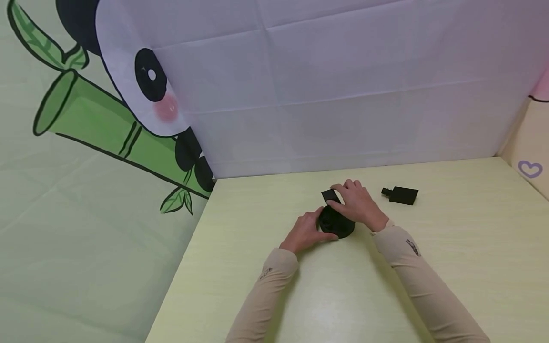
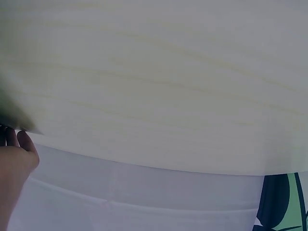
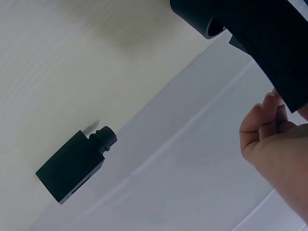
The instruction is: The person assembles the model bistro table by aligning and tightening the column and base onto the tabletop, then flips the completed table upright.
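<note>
In the head view, my left hand [image 1: 310, 231] grips the side of a round black piece [image 1: 339, 227], thumb along its near edge and fingers on its far left. Over it, my right hand [image 1: 358, 205] pinches a flat-faced black block [image 1: 330, 196] between thumb and fingers. The right wrist view shows this block [image 3: 274, 45] large and close, overlapping a hollow black cylinder [image 3: 199, 18]; fingers are at its end. The exact kind of these black parts cannot be told. The left wrist view catches only fingers beside a dark edge at its left border.
To the right of my hands, a black bottle-shaped piece [image 1: 403, 195] with a narrow ridged neck lies on the pale wooden table [image 1: 463, 247]. A white cloth [image 1: 326, 133] hangs along the table's far edge. Left of the table is a green printed cloth [image 1: 77, 247].
</note>
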A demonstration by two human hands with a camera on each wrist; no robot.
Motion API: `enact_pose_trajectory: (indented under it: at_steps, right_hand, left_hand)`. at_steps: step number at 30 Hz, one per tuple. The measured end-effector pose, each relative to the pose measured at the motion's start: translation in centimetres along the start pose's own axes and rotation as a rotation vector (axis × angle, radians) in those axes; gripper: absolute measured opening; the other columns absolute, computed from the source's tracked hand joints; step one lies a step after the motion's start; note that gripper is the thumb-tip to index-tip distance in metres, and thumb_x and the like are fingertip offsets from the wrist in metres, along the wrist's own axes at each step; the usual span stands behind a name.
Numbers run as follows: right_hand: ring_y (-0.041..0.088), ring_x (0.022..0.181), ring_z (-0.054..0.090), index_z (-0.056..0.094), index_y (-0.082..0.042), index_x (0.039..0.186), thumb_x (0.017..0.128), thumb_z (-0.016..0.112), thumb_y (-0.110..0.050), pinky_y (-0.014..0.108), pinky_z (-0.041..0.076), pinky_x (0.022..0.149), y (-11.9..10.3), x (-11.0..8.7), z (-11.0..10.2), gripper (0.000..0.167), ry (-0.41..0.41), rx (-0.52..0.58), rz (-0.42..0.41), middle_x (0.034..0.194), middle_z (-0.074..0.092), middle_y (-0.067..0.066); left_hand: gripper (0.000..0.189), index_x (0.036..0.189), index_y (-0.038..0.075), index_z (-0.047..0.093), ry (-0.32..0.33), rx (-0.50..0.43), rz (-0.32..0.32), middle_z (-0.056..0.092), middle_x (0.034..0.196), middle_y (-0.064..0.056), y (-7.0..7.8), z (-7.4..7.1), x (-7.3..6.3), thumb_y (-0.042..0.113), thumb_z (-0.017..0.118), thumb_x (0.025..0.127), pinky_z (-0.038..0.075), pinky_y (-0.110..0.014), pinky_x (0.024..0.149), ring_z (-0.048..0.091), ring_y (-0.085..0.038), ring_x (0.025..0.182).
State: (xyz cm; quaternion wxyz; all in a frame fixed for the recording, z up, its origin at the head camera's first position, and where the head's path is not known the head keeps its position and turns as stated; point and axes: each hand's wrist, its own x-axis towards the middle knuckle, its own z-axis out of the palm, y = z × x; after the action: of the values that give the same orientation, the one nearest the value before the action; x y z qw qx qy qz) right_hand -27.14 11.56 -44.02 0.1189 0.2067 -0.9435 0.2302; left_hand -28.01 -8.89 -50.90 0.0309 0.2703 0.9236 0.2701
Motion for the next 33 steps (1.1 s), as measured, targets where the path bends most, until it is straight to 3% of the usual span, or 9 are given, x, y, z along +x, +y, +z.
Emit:
enact_pose_trajectory:
  at_steps: [9,15,20,27,33]
  right_hand:
    - [0.041,0.099,0.050,0.063,0.002,0.130,0.102,0.067,-0.034,0.056,0.044,0.083,-0.04,0.04,0.33,0.046,0.020,0.013,0.072,0.111,0.057,0.024]
    - [0.046,0.100,0.052,0.065,0.003,0.120,0.099,0.069,-0.037,0.059,0.044,0.086,-0.16,-0.11,0.40,0.045,0.072,-0.004,0.119,0.107,0.058,0.024]
    - [0.047,0.103,0.052,0.065,0.004,0.122,0.100,0.068,-0.037,0.061,0.043,0.088,-0.20,-0.13,0.44,0.046,0.081,0.004,0.132,0.111,0.059,0.026]
    - [0.047,0.100,0.054,0.065,0.002,0.111,0.099,0.070,-0.039,0.060,0.044,0.085,-0.11,-0.17,0.54,0.043,0.101,-0.008,0.161,0.106,0.060,0.025]
    - [0.048,0.104,0.053,0.066,0.003,0.119,0.099,0.068,-0.041,0.061,0.043,0.087,-0.21,0.03,0.58,0.049,0.089,-0.012,0.173,0.109,0.060,0.026]
  left_hand:
    - [0.086,0.150,0.013,0.050,-0.006,0.003,-0.013,0.065,0.130,-0.006,0.16,-0.06,-0.07,0.056,0.084,0.083,0.048,-0.038,0.102,0.061,-0.020,0.118]
    - [0.084,0.148,0.013,0.051,-0.005,0.003,-0.019,0.065,0.129,-0.005,0.25,-0.09,-0.12,0.054,0.085,0.083,0.048,-0.037,0.101,0.061,-0.019,0.117]
    - [0.083,0.147,0.013,0.053,0.002,-0.005,-0.018,0.066,0.128,-0.005,0.30,-0.08,-0.17,0.055,0.085,0.082,0.048,-0.036,0.101,0.061,-0.019,0.116]
    - [0.087,0.150,0.012,0.050,-0.005,-0.002,-0.030,0.065,0.131,-0.006,0.33,-0.07,-0.14,0.055,0.084,0.083,0.048,-0.037,0.103,0.060,-0.020,0.119]
    - [0.087,0.151,0.012,0.050,-0.007,-0.011,-0.028,0.064,0.133,-0.007,0.45,-0.14,-0.10,0.054,0.084,0.083,0.048,-0.037,0.103,0.060,-0.020,0.120]
